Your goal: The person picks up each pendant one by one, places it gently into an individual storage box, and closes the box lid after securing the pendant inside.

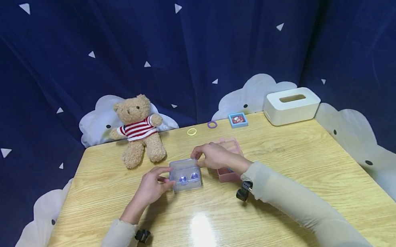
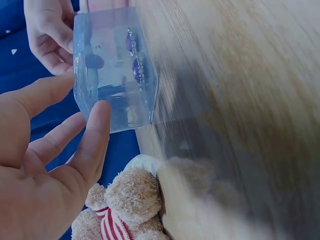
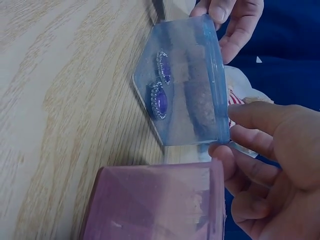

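A small clear bluish plastic box [image 1: 186, 185] stands on the table between both hands. Through its wall show two purple oval gem ornaments [image 3: 159, 100] edged with tiny clear stones. My left hand [image 1: 152, 186] holds the box's left end between thumb and fingers. At the back right corner, my right hand [image 1: 214, 155] pinches the box's upper rim with thumb and index finger. Just right of it stands a pink box [image 3: 150, 205], its lid raised at the back; my right hand and wrist partly cover it in the head view.
A teddy bear [image 1: 141, 130] in a striped sweater sits at the back left. Along the back lie a yellow ring [image 1: 192, 135], a purple ring [image 1: 212, 128] and a blue square case [image 1: 239, 125]. A white tissue box [image 1: 290, 109] stands back right, before a dark blue curtain [image 1: 190, 52].
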Available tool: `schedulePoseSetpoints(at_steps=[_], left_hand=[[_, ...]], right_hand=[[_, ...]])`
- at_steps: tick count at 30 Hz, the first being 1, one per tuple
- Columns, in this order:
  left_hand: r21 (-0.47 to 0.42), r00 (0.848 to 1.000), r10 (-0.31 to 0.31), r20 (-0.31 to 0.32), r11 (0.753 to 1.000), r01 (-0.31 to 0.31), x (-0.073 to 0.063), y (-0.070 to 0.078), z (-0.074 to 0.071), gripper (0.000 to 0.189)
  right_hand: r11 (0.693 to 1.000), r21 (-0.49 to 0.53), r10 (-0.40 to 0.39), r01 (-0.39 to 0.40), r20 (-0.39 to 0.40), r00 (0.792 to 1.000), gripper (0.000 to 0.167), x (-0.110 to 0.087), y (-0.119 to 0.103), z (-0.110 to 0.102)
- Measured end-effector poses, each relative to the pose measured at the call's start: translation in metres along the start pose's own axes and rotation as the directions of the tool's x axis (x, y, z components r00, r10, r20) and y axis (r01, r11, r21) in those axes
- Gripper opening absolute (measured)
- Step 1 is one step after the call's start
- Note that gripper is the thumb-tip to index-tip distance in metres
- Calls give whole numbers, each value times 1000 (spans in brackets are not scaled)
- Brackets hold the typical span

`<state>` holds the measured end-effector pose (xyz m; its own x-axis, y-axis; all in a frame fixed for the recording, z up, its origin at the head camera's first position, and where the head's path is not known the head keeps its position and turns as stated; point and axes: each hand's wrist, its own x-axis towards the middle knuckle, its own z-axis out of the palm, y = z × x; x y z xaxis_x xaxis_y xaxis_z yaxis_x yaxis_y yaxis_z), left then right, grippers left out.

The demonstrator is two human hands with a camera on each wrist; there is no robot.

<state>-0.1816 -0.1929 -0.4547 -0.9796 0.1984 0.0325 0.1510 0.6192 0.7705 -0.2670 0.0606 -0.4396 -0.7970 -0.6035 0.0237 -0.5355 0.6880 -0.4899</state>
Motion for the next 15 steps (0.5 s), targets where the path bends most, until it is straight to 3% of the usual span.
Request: schedulePoseSetpoints(at_steps=[9, 15], left_hand=[[14, 1000, 30, -8, 999, -30, -1, -1, -1, 47], [15, 996, 73, -59, 997, -72, -2, 2, -5, 42]], right_hand=[[999, 35, -26, 27, -13, 1000, 26, -4, 5, -7], [997, 80, -11, 13, -31, 999, 29, -6, 15, -20]])
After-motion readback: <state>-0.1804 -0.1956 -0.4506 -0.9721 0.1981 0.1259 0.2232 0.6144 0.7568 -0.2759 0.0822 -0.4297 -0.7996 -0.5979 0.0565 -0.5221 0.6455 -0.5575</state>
